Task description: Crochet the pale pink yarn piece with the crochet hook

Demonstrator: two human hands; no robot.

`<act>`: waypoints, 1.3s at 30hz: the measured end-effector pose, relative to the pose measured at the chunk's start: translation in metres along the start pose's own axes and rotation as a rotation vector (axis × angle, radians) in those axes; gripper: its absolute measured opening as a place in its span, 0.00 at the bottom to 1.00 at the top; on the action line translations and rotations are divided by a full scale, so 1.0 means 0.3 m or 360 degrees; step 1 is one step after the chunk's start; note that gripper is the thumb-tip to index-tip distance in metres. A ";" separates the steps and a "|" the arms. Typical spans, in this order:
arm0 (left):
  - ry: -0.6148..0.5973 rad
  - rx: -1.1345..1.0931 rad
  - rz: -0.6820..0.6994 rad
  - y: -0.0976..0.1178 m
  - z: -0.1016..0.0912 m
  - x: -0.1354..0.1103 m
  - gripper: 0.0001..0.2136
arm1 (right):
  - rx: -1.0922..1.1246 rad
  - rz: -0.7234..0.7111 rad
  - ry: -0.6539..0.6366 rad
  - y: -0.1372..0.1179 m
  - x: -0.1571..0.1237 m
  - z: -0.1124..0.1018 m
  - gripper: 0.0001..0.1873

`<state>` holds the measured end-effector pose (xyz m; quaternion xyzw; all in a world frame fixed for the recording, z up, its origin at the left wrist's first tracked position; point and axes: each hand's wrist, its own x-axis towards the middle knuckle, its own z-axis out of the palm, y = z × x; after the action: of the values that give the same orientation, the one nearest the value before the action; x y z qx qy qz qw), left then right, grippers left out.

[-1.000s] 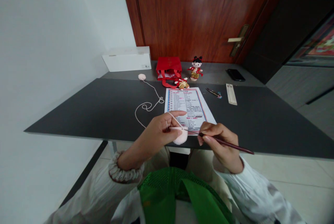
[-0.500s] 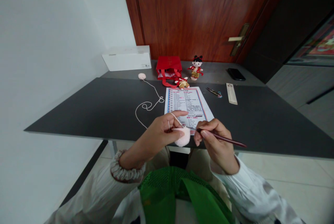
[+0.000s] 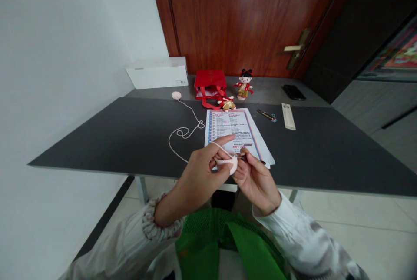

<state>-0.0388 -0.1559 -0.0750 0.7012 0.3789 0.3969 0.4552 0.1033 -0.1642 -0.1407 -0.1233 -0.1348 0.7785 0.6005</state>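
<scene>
Over the table [image 3: 130, 136], crochet is being worked.
Small pink piece [image 3: 228, 164] is being pinched by left hand [image 3: 202, 172], hook [image 3: 243, 157] by right hand [image 3: 256, 180]; seemingly unfinished.

A dark counter [image 3: 114, 136] carries a printed sheet [image 3: 233, 130]. Left of the sheet, yarn [image 3: 184, 132] loops back to a small ball [image 3: 176, 95]. Behind the sheet are a bag [image 3: 210, 83], a doll [image 3: 244, 84] and a box [image 3: 158, 73]; right of it lie a ruler [image 3: 288, 117] and a phone [image 3: 293, 92].

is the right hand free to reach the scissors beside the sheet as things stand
Probably yes, but not freely. The scissors lie in the open on the table beyond the sheet, nothing between. The right hand is closed on the hook, against the pink piece.
</scene>
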 end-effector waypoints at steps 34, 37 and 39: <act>0.0071 0.0280 0.0113 0.015 -0.004 -0.009 0.16 | -0.0646 -0.0361 -0.0406 -0.057 0.006 -0.012 0.06; 0.0037 0.0137 0.0046 0.007 -0.003 -0.012 0.05 | -0.0908 -0.0508 -0.0493 -0.091 -0.001 -0.017 0.04; 0.0004 0.0046 0.0016 -0.001 -0.003 -0.013 0.03 | -0.1087 -0.0597 -0.0524 -0.113 -0.008 -0.020 0.03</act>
<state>-0.0413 -0.1591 -0.0757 0.7090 0.3816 0.3945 0.4428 0.1364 -0.1580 -0.1341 -0.1627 -0.4993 0.5756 0.6269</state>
